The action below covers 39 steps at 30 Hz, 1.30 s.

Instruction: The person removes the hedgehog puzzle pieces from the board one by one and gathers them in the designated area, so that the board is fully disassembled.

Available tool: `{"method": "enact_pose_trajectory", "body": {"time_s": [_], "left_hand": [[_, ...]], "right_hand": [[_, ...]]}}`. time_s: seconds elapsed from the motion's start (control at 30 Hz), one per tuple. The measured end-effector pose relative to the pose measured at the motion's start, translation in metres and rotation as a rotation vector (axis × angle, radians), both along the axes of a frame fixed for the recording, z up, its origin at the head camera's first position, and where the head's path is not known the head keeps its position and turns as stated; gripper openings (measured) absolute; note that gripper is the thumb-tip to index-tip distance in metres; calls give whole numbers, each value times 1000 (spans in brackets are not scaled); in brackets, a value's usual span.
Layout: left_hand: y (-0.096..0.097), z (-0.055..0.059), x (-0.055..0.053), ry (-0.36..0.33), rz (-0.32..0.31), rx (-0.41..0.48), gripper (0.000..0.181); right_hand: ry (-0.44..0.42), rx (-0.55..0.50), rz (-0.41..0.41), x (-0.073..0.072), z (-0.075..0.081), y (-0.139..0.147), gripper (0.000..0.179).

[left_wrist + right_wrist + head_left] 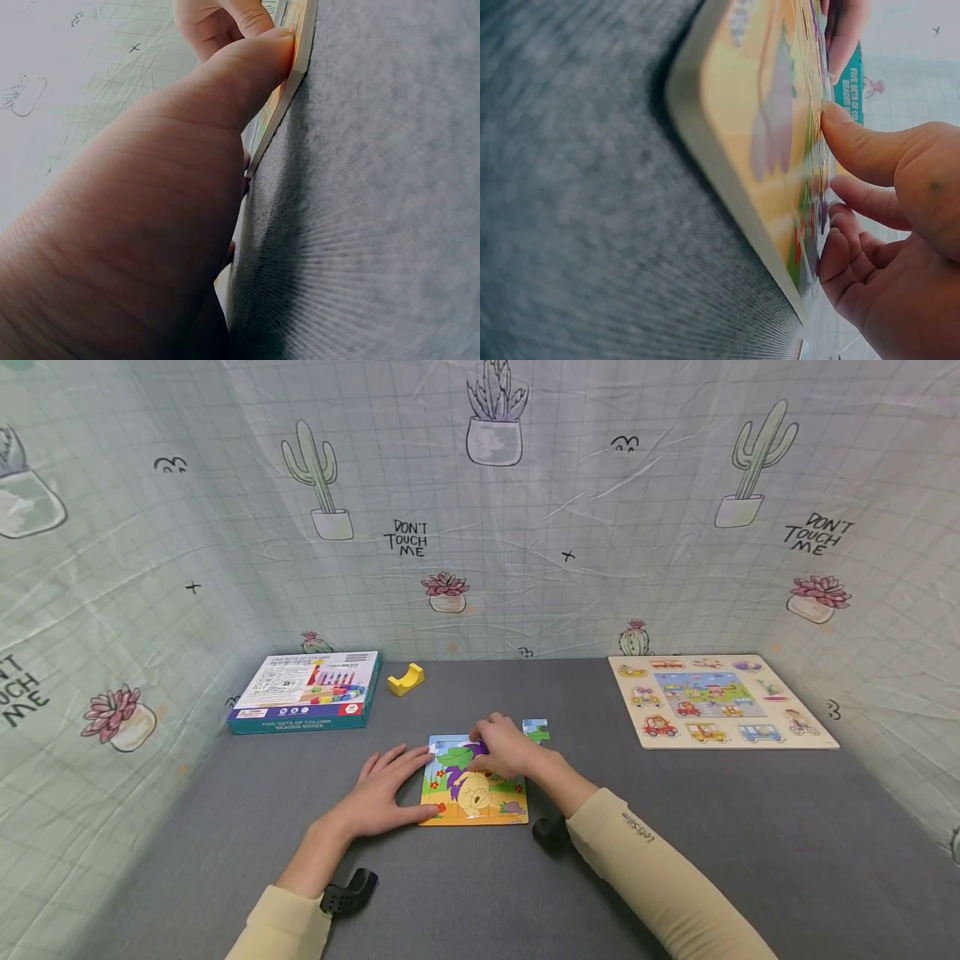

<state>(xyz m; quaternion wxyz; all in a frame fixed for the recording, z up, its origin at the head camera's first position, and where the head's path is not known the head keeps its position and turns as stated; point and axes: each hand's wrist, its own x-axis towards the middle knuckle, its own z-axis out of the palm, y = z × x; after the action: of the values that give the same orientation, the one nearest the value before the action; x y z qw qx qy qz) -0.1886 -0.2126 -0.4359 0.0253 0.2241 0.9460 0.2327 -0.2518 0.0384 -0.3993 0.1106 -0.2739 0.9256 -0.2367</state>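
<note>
- Puzzle: a thin, square board printed with a cartoon scene, blue above and yellow-orange below (474, 818), lies flat on the dark grey cloth-like tabletop (450, 893), in front of the person and between the two hands.
- Left hand (382, 793): fingers extended and spread at the left edge of the board; thumb laid over its lower left corner. Nothing is gripped.
- Right hand (506, 747): fingers bent over the upper right part of the board, thumb and fingertips at the printed surface. Whether a piece is pinched there I cannot tell.
- Loose piece: one small blue-and-green puzzle piece (536, 730) lies on the tabletop just beyond the right hand, near the board's upper right corner.
- Far left: a flat teal, white and purple cardboard box (307, 693), its side lettered "FIVE SETS OF COLUMN BEADED BOXES"; near it, a small yellow block with a curved hollow (406, 683).
- Far right: a pale rectangular board with vehicle pictures (733, 733), well apart from the hands.
- Person: cream sleeves (652, 877), with a black device (349, 893) at the left wrist.
- Backdrop: pale, creased fabric printed with potted cacti (555, 510).
</note>
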Motion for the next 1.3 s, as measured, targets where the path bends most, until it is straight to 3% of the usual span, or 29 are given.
{"method": "enact_pose_trajectory", "body": {"time_s": [0.37,0.63,1.1,1.3], "left_hand": [[0,1,0,-7,3,2,88],[0,1,-1,-12,1,1,87],[0,1,0,-13,3,-4,88],[0,2,0,-19,2,-2,88]], "right_hand": [[-10,-31,-5,-1,0,1,47],[42,-46,17,-1,-1,3,47],[-49,-182,24,-3,-1,10,32],[-41,-226,59,-7,-5,14,28]]}}
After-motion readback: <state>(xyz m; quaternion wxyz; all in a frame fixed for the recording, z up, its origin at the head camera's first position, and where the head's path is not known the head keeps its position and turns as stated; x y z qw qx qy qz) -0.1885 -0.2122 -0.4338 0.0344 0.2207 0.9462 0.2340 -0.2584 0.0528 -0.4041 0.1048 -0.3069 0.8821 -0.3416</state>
